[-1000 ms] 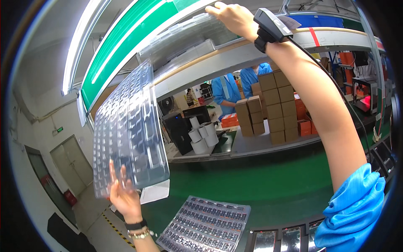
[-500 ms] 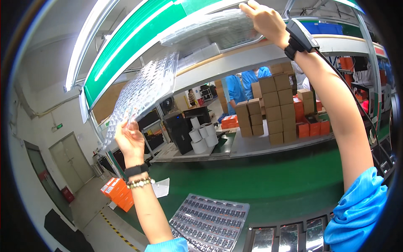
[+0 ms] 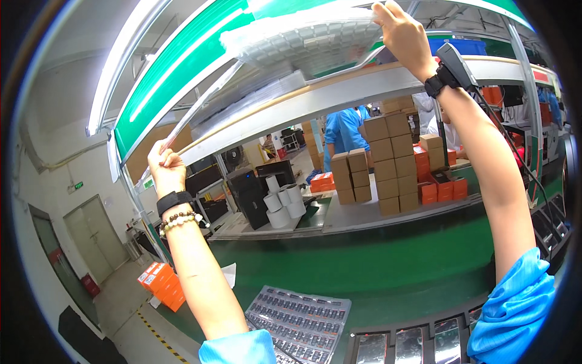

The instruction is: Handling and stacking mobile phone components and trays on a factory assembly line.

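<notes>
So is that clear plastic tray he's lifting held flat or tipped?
Tipped. The clear plastic tray shows nearly edge-on, slanting from the left hand up toward the overhead shelf, where the right hand steadies a tray stack.

Blue sleeves (image 3: 514, 303), black wristbands (image 3: 173, 201), bead bracelet (image 3: 179, 223)

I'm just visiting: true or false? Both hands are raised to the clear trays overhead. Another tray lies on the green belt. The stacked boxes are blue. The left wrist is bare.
1. True: the left hand and right hand hold the clear plastic trays up at the overhead shelf.
2. True: a filled tray lies on the green belt.
3. False: the stacked boxes are brown cardboard.
4. False: it wears a black band and a bead bracelet.
</notes>
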Motion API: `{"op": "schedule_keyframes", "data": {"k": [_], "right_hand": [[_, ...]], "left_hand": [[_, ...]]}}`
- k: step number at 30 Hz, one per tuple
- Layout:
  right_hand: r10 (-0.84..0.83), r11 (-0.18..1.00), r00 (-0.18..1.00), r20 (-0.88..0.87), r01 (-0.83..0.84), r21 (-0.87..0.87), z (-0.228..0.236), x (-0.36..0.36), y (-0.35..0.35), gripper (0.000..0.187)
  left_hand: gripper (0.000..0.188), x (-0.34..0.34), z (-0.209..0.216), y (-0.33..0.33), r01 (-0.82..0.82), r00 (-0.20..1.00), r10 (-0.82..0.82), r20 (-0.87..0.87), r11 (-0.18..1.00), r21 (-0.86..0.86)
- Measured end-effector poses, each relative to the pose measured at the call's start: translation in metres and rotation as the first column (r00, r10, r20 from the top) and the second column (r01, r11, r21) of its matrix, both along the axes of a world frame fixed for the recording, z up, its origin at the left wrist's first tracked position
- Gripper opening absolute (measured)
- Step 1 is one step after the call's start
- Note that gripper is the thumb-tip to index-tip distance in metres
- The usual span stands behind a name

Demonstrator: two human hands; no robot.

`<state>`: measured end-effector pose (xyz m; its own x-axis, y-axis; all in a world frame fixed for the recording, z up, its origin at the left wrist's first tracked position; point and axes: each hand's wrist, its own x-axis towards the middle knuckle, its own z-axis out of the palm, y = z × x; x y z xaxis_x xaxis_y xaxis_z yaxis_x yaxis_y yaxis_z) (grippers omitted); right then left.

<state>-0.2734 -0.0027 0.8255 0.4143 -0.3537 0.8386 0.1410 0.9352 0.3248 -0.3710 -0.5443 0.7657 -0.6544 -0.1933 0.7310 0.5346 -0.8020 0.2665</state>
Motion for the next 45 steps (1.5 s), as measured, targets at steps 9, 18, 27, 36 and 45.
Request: {"op": "schedule_keyframes", "data": {"k": [9, 18, 27, 36, 45], "right_hand": [[0.083, 0.995, 0.993, -0.080, -0.078, 0.063, -0.005, 0.049, 0.005, 0.020], [0.036, 0.999, 0.992, -0.117, -0.031, 0.038, -0.005, 0.058, 0.014, 0.019], [0.061, 0.998, 0.991, -0.123, -0.064, -0.020, -0.008, 0.072, 0.006, 0.018], [0.002, 0.999, 0.988, -0.153, 0.005, 0.048, -0.005, 0.078, 0.002, 0.023], [-0.030, 0.999, 0.980, -0.196, 0.035, 0.022, -0.004, 0.068, 0.003, 0.023]], "left_hand": [[0.017, 0.024, 0.000, -0.038, -0.137, 0.983, 0.138, 0.120, 0.990, -0.016], [0.048, 0.027, 0.016, 0.018, -0.034, 0.992, 0.030, 0.120, 0.999, 0.030], [0.025, -0.030, 0.025, 0.056, 0.177, 0.984, -0.177, 0.001, 0.984, -0.008], [0.027, -0.046, 0.023, 0.081, -0.123, 0.987, 0.132, 0.091, 0.988, -0.098], [0.018, -0.020, 0.045, 0.069, -0.317, 0.948, 0.318, 0.012, 0.941, 0.116]]}}
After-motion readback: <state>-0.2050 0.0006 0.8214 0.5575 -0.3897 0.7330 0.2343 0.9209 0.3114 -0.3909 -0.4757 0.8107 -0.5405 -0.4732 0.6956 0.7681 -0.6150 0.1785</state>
